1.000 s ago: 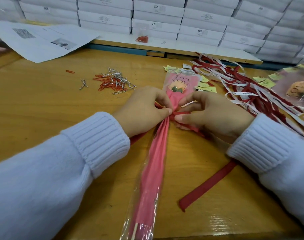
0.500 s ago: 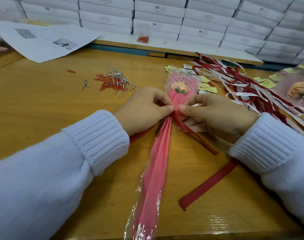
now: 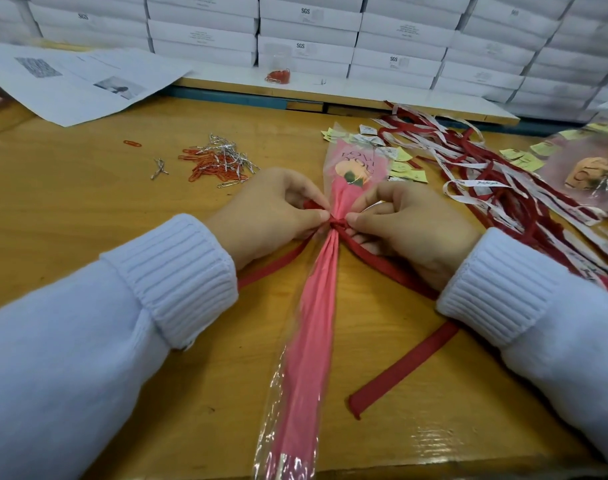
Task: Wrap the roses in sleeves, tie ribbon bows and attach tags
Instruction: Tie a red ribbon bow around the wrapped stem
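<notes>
- A rose (image 3: 351, 169) lies in a clear sleeve (image 3: 316, 306) with a pink lining. The sleeve is flat on the wooden table (image 3: 70, 202), with the flower end pointing away from the person.
- A dark red ribbon (image 3: 402, 365) is knotted round the sleeve's narrow neck, just below the flower. One tail runs under the left wrist and the other trails past the right cuff.
- The left hand (image 3: 271, 216) pinches the ribbon on the knot's left side, fingers curled.
- The right hand (image 3: 409, 226) pinches it on the right side (the two hands' fingertips nearly meet).
- Yellow tags (image 3: 408, 174) lie scattered just beyond the flower, beside a heap of ribbons (image 3: 486, 174).
- A second sleeve (image 3: 586, 171) at the far right holds another orange flower.
- A small clear tub (image 3: 278, 72) on the back ledge holds red clips, and loose paper clips (image 3: 216, 162) lie left of the hands.
- Closed white boxes (image 3: 306, 29) are stacked behind.
</notes>
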